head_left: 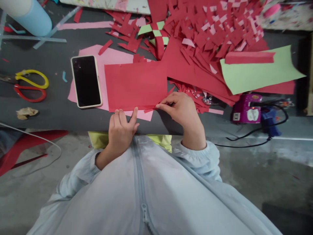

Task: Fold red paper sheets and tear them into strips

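Observation:
A red sheet of paper (138, 85) lies in front of me over a pink sheet (144, 115), with a narrow fold along its near edge. My right hand (181, 109) pinches the near right corner of the red sheet between thumb and fingers. The fingertips of my left hand (122, 129) rest on the same near edge, left of the middle, with the fingers stretched out and the index apart from the others. Left of the red sheet, a phone with a dark screen (86, 81) lies on the pink paper.
Red and pink cut paper pieces (210, 29) are heaped at the back. To the right lie a light green sheet (259, 71) and a purple box (246, 109) with cords. Scissors (31, 83) and a blue-and-white bottle (34, 19) are at the left. The table's edge (73, 127) is near my body.

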Demonstrator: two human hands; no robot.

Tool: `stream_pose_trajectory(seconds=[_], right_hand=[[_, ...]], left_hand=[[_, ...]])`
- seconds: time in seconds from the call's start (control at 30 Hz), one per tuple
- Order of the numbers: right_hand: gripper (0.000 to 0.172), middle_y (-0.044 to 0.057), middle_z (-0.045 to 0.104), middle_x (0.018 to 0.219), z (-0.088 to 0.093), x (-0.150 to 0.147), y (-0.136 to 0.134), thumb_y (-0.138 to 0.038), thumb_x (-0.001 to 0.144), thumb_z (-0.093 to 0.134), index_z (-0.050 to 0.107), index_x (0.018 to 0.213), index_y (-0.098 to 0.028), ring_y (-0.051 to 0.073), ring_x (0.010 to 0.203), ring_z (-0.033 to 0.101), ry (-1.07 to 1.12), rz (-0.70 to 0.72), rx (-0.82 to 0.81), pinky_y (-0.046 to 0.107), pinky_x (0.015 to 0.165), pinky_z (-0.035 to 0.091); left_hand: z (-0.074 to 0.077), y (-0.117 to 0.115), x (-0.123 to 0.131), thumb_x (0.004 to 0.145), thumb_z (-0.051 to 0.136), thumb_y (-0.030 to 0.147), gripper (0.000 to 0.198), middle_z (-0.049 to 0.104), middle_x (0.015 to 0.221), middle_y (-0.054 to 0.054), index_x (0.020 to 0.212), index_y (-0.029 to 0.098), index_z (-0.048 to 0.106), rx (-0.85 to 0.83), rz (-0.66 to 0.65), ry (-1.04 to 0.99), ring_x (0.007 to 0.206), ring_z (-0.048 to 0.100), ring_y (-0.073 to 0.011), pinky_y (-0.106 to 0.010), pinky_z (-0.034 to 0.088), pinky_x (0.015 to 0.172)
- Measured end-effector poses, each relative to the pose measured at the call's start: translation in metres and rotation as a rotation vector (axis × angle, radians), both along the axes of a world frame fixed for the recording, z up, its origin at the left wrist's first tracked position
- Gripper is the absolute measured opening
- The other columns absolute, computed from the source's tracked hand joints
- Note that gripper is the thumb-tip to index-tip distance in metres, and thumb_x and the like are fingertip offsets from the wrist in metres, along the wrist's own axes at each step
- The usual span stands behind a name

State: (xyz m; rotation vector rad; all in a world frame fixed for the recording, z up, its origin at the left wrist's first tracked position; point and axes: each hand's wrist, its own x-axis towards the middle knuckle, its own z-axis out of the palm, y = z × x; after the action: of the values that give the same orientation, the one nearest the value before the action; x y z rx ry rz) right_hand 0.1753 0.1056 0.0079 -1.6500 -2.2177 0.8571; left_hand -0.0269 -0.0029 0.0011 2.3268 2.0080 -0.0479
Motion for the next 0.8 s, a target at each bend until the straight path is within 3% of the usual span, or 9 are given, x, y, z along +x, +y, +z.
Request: stream_pose_trajectory(seconds=[0.37, 0.6, 0.8], right_hand=[[0.024, 0.007, 0.067, 0.076, 0.003, -0.003, 0.007, -0.036, 0.083, 0.066, 0.067, 0.064, -0.022, 0.024, 0.077, 0.059, -0.151, -0.006, 0.028, 0.039, 0.076, 0.041], [0.010, 0.005, 0.071, 0.080, 0.013, -0.005, 0.013, -0.028, 0.080, 0.069, 0.073, 0.073, -0.023, 0.022, 0.082, 0.061, -0.014, 0.075, -0.056, 0.037, 0.081, 0.042], [0.013, 0.002, 0.072, 0.078, 0.008, -0.002, 0.015, -0.031, 0.081, 0.069, 0.073, 0.071, -0.025, 0.021, 0.085, 0.061, 0.022, 0.152, -0.069, 0.039, 0.089, 0.039]], left_hand=[[0.004, 0.004, 0.002, 0.097, 0.044, 0.042, 0.053, 0.058, 0.124, -0.031, 0.145, 0.022, 0.045, -0.014, -0.004, 0.032, 0.112, 0.061, -0.0419, -0.056, 0.049, 0.087], [0.004, 0.005, 0.002, 0.096, 0.044, 0.042, 0.053, 0.058, 0.126, -0.030, 0.146, 0.021, 0.044, -0.037, 0.004, -0.004, 0.114, 0.059, -0.0410, -0.056, 0.048, 0.089], [0.003, 0.005, 0.003, 0.097, 0.044, 0.041, 0.052, 0.058, 0.126, -0.030, 0.145, 0.021, 0.045, -0.032, 0.012, -0.009, 0.114, 0.059, -0.0413, -0.057, 0.048, 0.089]])
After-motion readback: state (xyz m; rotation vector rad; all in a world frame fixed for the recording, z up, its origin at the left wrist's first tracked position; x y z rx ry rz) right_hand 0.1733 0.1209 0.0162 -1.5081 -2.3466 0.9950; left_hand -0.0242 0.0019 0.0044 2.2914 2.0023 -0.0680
